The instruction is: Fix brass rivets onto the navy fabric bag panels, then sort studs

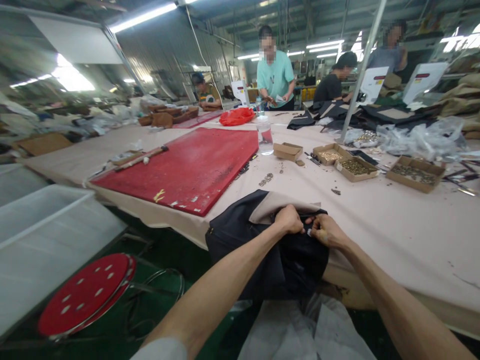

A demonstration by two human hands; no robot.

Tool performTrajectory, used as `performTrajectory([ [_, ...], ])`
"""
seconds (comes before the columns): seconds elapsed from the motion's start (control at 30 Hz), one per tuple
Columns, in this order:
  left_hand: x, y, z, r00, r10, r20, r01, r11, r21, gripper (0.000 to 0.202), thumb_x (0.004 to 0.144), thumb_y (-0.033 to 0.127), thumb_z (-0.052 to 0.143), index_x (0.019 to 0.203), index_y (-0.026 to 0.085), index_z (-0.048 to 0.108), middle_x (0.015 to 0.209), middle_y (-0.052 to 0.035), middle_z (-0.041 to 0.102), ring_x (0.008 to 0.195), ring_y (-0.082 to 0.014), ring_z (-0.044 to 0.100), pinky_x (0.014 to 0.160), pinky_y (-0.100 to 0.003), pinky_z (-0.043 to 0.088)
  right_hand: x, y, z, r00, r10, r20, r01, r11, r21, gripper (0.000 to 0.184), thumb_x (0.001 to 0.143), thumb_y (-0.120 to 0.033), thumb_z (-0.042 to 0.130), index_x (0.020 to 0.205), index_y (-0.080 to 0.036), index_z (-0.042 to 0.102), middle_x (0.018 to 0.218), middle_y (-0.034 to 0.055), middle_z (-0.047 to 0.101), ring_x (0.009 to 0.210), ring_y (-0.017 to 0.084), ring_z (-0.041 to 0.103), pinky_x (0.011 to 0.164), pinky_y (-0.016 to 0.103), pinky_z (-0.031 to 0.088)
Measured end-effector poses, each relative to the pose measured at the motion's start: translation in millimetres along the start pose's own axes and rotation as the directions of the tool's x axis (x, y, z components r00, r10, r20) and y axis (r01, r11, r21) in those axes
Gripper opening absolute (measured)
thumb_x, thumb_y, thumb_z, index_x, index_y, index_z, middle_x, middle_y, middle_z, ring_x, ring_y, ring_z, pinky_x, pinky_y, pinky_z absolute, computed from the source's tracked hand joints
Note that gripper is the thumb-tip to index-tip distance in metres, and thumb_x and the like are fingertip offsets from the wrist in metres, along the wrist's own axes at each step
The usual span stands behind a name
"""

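Note:
A black fabric bag (240,235) with a beige lining panel (277,202) lies over the near edge of the work table (393,225). My left hand (289,220) is closed in a fist on the bag's top edge. My right hand (325,231) pinches the same black fabric just to the right, and a small pale piece shows at its fingertips. The two hands almost touch. What the fingers hold inside the fabric is hidden.
A red cutting board (187,170) with a hammer (144,157) lies left of centre. A water bottle (264,134) and cardboard boxes of metal fittings (354,167) stand beyond. A red stool (88,292) and a white bin (41,235) are at left. Other people work at the far end.

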State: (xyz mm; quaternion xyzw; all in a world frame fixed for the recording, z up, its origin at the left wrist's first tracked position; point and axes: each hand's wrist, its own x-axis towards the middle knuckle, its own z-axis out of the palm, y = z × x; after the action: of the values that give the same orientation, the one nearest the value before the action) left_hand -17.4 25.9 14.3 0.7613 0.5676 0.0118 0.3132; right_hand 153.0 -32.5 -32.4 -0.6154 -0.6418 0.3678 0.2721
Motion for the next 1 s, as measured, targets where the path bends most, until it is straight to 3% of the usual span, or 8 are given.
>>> performTrajectory([
  [0.1, 1.9, 4.0, -0.6, 0.999, -0.026, -0.047, 0.028, 0.999, 0.038, 0.033, 0.046, 0.031, 0.090, 0.071, 0.015, 0.076, 0.074, -0.0107, 0.073, 0.084, -0.0278, 0.069, 0.070, -0.031, 0.055, 3.7, -7.7, -2.2, 0.999, 0.032, 0.013, -0.031, 0.998, -0.051, 0.013, 0.056, -0.007, 0.056, 0.047, -0.015, 0.056, 0.096, 0.0051, 0.074, 0.064, 0.013, 0.059, 0.051, 0.024, 0.033],
  [0.27, -3.7, 4.0, -5.8, 0.998, 0.055, -0.010, -0.055, 0.998, 0.001, 0.025, 0.049, 0.026, 0.087, 0.072, 0.020, 0.078, 0.070, -0.0041, 0.071, 0.078, -0.0232, 0.068, 0.069, -0.028, 0.053, 7.4, -18.3, 1.0, 0.994, 0.112, -0.015, -0.113, 0.990, -0.080, 0.012, 0.055, -0.007, 0.058, 0.059, -0.016, 0.065, 0.068, 0.0011, 0.069, 0.054, 0.013, 0.053, 0.048, 0.025, 0.031],
  [0.4, -6.2, -8.2, -6.3, 0.986, 0.163, -0.047, -0.165, 0.986, -0.038, 0.021, 0.058, 0.023, 0.077, 0.078, 0.022, 0.080, 0.069, -0.0003, 0.072, 0.069, -0.0164, 0.066, 0.062, -0.024, 0.048, 4.7, -21.2, -2.5, 1.000, 0.013, -0.020, -0.012, 1.000, 0.008, 0.011, 0.059, -0.009, 0.061, 0.050, -0.016, 0.061, 0.082, 0.0037, 0.074, 0.071, 0.016, 0.063, 0.058, 0.025, 0.040],
  [0.5, -2.5, -17.2, -5.5, 0.978, 0.203, -0.054, -0.206, 0.976, -0.070, 0.020, 0.059, 0.026, 0.078, 0.078, 0.023, 0.080, 0.069, -0.0004, 0.072, 0.069, -0.0161, 0.066, 0.062, -0.024, 0.047, 0.8, -17.8, -27.2, 0.985, -0.123, 0.117, 0.100, 0.978, 0.184, 0.004, 0.065, -0.019, 0.071, 0.064, -0.016, 0.073, 0.098, 0.0053, 0.076, 0.090, 0.021, 0.067, 0.072, 0.026, 0.047],
  [0.6, 1.7, -20.3, -5.3, 0.978, 0.195, -0.071, -0.199, 0.978, -0.061, 0.019, 0.056, 0.024, 0.078, 0.075, 0.023, 0.080, 0.069, -0.0004, 0.072, 0.069, -0.0168, 0.067, 0.061, -0.024, 0.047, 5.0, -3.8, -68.2, 0.976, -0.130, 0.176, 0.058, 0.928, 0.367, 0.028, 0.070, -0.032, 0.075, 0.091, -0.016, 0.078, 0.096, 0.0076, 0.076, 0.089, 0.022, 0.069, 0.078, 0.030, 0.051],
  [0.7, 3.5, -20.7, -5.9, 0.978, 0.188, -0.091, -0.193, 0.980, -0.044, 0.018, 0.055, 0.022, 0.076, 0.072, 0.024, 0.079, 0.067, 0.0002, 0.072, 0.070, -0.0166, 0.068, 0.060, -0.023, 0.045, 26.3, 22.6, -106.3, 0.995, 0.025, -0.092, 0.000, 0.966, 0.258, 0.038, 0.070, -0.038, 0.073, 0.098, -0.012, 0.076, 0.082, 0.0076, 0.075, 0.074, 0.021, 0.068, 0.069, 0.030, 0.051],
  [0.8, 3.4, -22.1, -6.9, 0.977, 0.188, -0.104, -0.194, 0.979, -0.056, 0.017, 0.055, 0.023, 0.076, 0.072, 0.024, 0.079, 0.068, 0.0007, 0.072, 0.070, -0.0162, 0.068, 0.058, -0.022, 0.043, 55.7, 51.3, -125.8, 0.928, 0.071, -0.366, -0.114, 0.989, -0.099, 0.036, 0.071, -0.038, 0.069, 0.095, -0.014, 0.077, 0.079, 0.0064, 0.075, 0.071, 0.021, 0.067, 0.062, 0.027, 0.047],
  [1.0, 1.3, -25.4, -8.5, 0.977, 0.182, -0.114, -0.191, 0.979, -0.076, 0.016, 0.055, 0.023, 0.075, 0.070, 0.024, 0.078, 0.069, 0.0002, 0.073, 0.072, -0.0171, 0.069, 0.059, -0.022, 0.045, 94.2, 75.7, -125.3, 0.910, 0.036, -0.414, -0.186, 0.926, -0.329, 0.030, 0.077, -0.034, 0.065, 0.097, -0.017, 0.080, 0.092, 0.0077, 0.079, 0.086, 0.022, 0.070, 0.075, 0.027, 0.050],
])
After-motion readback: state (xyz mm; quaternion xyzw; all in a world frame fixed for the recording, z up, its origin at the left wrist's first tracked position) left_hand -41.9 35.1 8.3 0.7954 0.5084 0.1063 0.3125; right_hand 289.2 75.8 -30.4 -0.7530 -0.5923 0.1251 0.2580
